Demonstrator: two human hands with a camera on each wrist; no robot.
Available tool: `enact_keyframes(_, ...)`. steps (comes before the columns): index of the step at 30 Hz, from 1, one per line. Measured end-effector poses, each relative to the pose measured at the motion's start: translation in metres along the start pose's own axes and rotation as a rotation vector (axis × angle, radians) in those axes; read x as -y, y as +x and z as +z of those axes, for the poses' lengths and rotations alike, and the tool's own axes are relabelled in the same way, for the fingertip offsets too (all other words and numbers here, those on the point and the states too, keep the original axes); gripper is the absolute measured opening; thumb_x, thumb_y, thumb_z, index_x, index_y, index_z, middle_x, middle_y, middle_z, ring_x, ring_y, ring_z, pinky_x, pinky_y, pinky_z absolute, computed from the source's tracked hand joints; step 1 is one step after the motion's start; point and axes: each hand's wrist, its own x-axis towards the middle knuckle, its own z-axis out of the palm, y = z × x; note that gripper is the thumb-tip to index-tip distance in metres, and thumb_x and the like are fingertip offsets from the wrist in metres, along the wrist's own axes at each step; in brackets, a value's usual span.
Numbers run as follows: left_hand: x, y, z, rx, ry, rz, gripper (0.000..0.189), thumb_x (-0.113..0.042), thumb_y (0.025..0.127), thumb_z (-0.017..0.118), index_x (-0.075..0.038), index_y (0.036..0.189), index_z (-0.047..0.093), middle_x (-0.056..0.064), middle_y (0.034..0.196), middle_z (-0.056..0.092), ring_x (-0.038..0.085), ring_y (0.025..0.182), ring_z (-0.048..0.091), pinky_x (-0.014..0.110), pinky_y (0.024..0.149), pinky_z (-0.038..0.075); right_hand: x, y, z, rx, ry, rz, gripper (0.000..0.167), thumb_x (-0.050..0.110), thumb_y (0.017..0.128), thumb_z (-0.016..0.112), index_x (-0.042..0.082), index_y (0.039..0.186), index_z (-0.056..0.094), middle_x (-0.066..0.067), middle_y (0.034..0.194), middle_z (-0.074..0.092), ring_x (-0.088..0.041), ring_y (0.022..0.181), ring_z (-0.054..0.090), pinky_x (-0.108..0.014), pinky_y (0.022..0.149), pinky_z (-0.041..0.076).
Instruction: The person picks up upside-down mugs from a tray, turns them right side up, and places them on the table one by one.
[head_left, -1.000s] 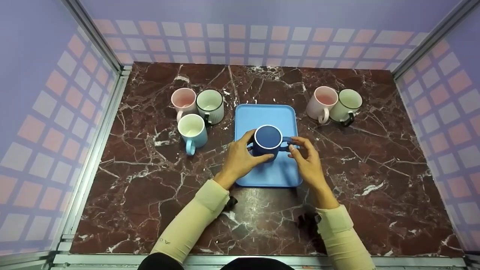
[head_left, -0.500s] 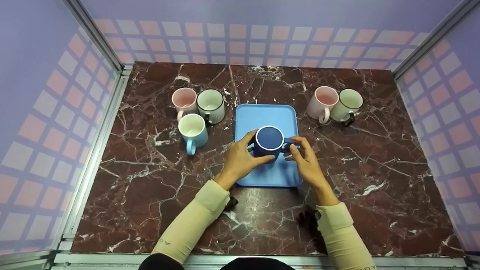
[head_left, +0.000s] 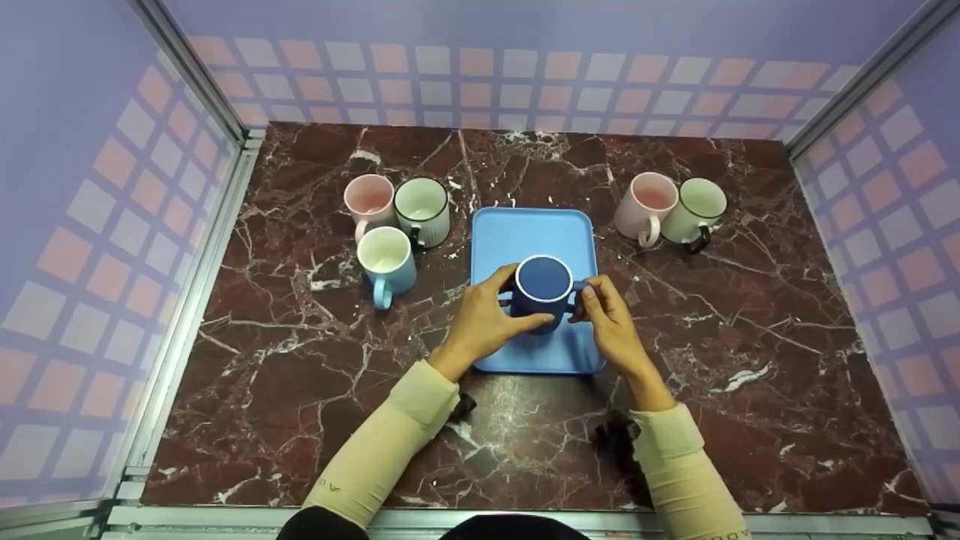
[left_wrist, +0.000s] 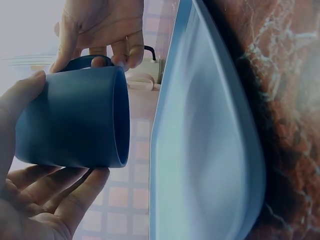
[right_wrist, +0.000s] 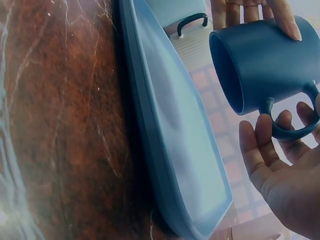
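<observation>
A dark blue mug point(head_left: 543, 279) is held upside down over the light blue tray point(head_left: 525, 229), its white-ringed base facing up in the head view. My left hand point(head_left: 486, 315) grips the mug's body, thumb on the near side and fingers on the far side. On the right, my right hand point(head_left: 616, 322) pinches the handle between thumb and fingers. Both wrist views show the open mouth of the mug point(left_wrist: 70, 117) turned toward the tray, with a gap between. In the right wrist view, fingers curl at the handle point(right_wrist: 295, 134).
Left of the tray stand a pink mug point(head_left: 368, 196), a white mug with black handle point(head_left: 426, 225) and a light blue mug point(head_left: 402, 277). To the right are another pink mug point(head_left: 630, 217) and a second black-handled mug point(head_left: 679, 223). Patterned walls point(head_left: 480, 22) enclose the marbled table point(head_left: 750, 420).
The blue mug has shifted slightly right and toward me, and its handle has turned a little. The right fingers have closed in on the handle. The other mugs and tray stay put.
</observation>
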Motion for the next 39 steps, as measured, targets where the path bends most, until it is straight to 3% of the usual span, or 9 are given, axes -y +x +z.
enact_keyframes(4, 0.001, 0.0, -0.001, 0.023, -0.007, -0.002, 0.087, -0.051, 0.073, 0.092, -0.009, 0.141, 0.059, 0.009, 0.128, 0.072, 0.02, 0.117, 0.069, 0.04, 0.098, 0.059, 0.0, -0.001, -0.001, 0.0, -0.004, -0.007, 0.032, 0.014, 0.111, 0.043, -0.018, 0.115, 0.046, -0.007, 0.085, 0.053, -0.016, 0.073, 0.054, -0.028, 0.071, 0.058)
enact_keyframes(11, 0.006, 0.004, -0.003, 0.109, -0.009, -0.007, 0.091, -0.053, 0.074, 0.09, -0.011, 0.145, 0.053, 0.007, 0.134, 0.067, 0.02, 0.121, 0.065, 0.041, 0.101, 0.057, -0.001, -0.002, -0.002, -0.011, 0.018, -0.009, 0.032, 0.014, 0.111, 0.044, -0.018, 0.114, 0.048, -0.006, 0.08, 0.052, -0.014, 0.069, 0.053, -0.025, 0.066, 0.056)
enact_keyframes(16, 0.01, 0.007, -0.012, 0.227, 0.049, 0.02, 0.117, -0.053, 0.065, 0.095, -0.019, 0.16, 0.034, 0.006, 0.153, 0.053, 0.024, 0.133, 0.057, 0.045, 0.111, 0.05, -0.001, -0.002, -0.001, -0.026, 0.044, -0.014, 0.023, 0.016, 0.111, 0.044, -0.002, 0.106, 0.055, -0.007, 0.075, 0.049, -0.014, 0.066, 0.052, -0.026, 0.062, 0.056)
enact_keyframes(20, 0.015, 0.01, -0.017, 0.269, 0.141, 0.113, 0.136, -0.047, 0.058, 0.1, -0.029, 0.166, 0.019, 0.003, 0.165, 0.039, 0.026, 0.144, 0.048, 0.044, 0.121, 0.039, -0.002, -0.003, -0.002, -0.038, 0.058, -0.019, 0.025, 0.016, 0.112, 0.042, -0.005, 0.105, 0.053, -0.008, 0.072, 0.046, -0.015, 0.064, 0.051, -0.026, 0.061, 0.056)
enact_keyframes(25, 0.023, 0.013, -0.018, 0.276, 0.24, 0.279, 0.141, -0.039, 0.055, 0.103, -0.027, 0.166, 0.018, 0.001, 0.17, 0.03, 0.025, 0.154, 0.034, 0.042, 0.128, 0.027, -0.002, -0.004, -0.002, -0.041, 0.064, -0.016, 0.034, 0.015, 0.112, 0.04, -0.019, 0.111, 0.043, -0.008, 0.07, 0.045, -0.014, 0.063, 0.049, -0.025, 0.059, 0.054)
enact_keyframes(30, 0.028, 0.012, -0.015, 0.245, 0.365, 0.386, 0.134, -0.033, 0.058, 0.103, -0.022, 0.164, 0.021, 0.003, 0.171, 0.026, 0.024, 0.154, 0.034, 0.038, 0.128, 0.029, -0.001, -0.005, 0.001, -0.045, 0.081, 0.005, 0.036, 0.016, 0.112, 0.04, -0.02, 0.109, 0.043, -0.007, 0.069, 0.045, -0.014, 0.062, 0.048, -0.024, 0.057, 0.052)
enact_keyframes(39, 0.031, 0.01, -0.009, 0.176, 0.395, 0.521, 0.117, -0.021, 0.062, 0.101, -0.019, 0.155, 0.03, 0.005, 0.168, 0.031, 0.025, 0.145, 0.045, 0.034, 0.124, 0.035, -0.001, -0.006, 0.0, -0.03, 0.082, 0.016, 0.033, 0.016, 0.113, 0.039, -0.015, 0.104, 0.045, -0.007, 0.068, 0.044, -0.014, 0.058, 0.045, -0.024, 0.055, 0.051)
